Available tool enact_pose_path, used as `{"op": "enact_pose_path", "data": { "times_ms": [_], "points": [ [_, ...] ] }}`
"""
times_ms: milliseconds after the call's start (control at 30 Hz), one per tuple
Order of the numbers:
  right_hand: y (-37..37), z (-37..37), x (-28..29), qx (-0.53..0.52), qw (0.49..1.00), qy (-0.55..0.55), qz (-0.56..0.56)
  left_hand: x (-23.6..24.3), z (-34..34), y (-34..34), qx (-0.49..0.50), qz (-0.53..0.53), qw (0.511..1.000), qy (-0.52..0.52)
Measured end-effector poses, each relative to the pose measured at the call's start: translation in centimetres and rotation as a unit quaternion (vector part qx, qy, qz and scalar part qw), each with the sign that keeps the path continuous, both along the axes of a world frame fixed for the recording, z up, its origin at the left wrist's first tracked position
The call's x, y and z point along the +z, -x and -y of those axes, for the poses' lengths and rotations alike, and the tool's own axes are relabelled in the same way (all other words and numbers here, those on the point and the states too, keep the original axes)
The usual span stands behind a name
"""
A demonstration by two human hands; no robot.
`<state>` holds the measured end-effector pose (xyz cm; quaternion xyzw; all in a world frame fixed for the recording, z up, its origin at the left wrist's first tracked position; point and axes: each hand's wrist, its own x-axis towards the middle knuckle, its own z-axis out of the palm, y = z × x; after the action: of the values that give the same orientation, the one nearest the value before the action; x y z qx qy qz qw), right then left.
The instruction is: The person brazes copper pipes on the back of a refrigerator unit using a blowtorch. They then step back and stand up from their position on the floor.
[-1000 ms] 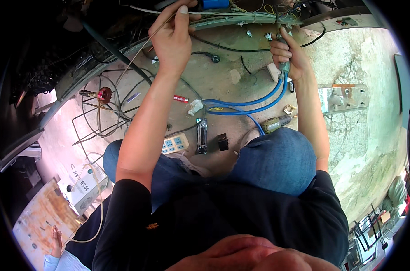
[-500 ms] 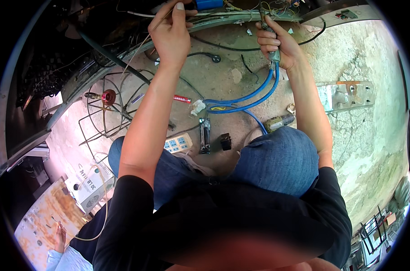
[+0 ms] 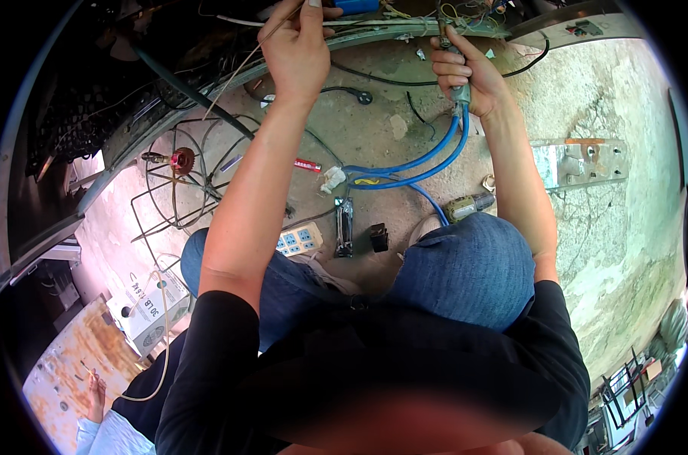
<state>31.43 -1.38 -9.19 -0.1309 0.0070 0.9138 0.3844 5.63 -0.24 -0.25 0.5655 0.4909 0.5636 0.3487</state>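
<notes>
My left hand (image 3: 298, 68) is closed in a pinch on a thin brownish rod (image 3: 236, 76), which slants down to the left. Its fingertips reach the top edge of the view, beside a blue block (image 3: 355, 7) and a pale cable along the metal frame edge (image 3: 404, 32). My right hand (image 3: 476, 76) wraps around the grey handle of a gas torch (image 3: 460, 92). Two blue hoses (image 3: 441, 149) run from the handle's lower end down to the floor. The torch's upper end lies against the frame edge near loose thin wires (image 3: 465, 11); its tip is hard to make out.
On the floor lie a black plug (image 3: 363, 97), crumpled white paper (image 3: 332, 180), a power strip (image 3: 300, 240), a drill-like tool (image 3: 469, 205) and a metal plate (image 3: 579, 162). A wire stand (image 3: 169, 216) is left; behind it, a box (image 3: 154, 311) and another person's hand (image 3: 96, 394).
My left hand has shifted slightly right and down, carrying the rod with it. My right hand and the torch are nearly still. The other person's hand has moved slightly left.
</notes>
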Motion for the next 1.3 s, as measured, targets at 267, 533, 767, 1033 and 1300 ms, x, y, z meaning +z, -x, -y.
{"op": "enact_pose_path", "data": {
  "times_ms": [267,533,767,1033,1300],
  "points": [
    [-0.08,0.09,0.26,-0.008,1.000,0.009,0.010,-0.20,0.08,0.36,0.012,-0.008,1.000,-0.004],
    [0.10,0.09,0.35,-0.014,0.999,0.002,0.030,0.15,-0.03,0.04,0.008,0.009,1.000,0.006],
    [0.43,0.02,0.32,-0.015,0.999,-0.001,0.035,0.54,-0.11,-0.27,0.004,0.003,1.000,0.003],
    [0.35,-0.01,0.30,-0.011,1.000,-0.001,0.029,0.49,-0.27,-0.39,0.006,-0.003,1.000,0.002],
    [0.36,0.05,0.43,-0.014,0.999,0.000,0.046,-0.11,-0.39,-0.16,0.012,0.003,1.000,-0.006]
  ]
}}
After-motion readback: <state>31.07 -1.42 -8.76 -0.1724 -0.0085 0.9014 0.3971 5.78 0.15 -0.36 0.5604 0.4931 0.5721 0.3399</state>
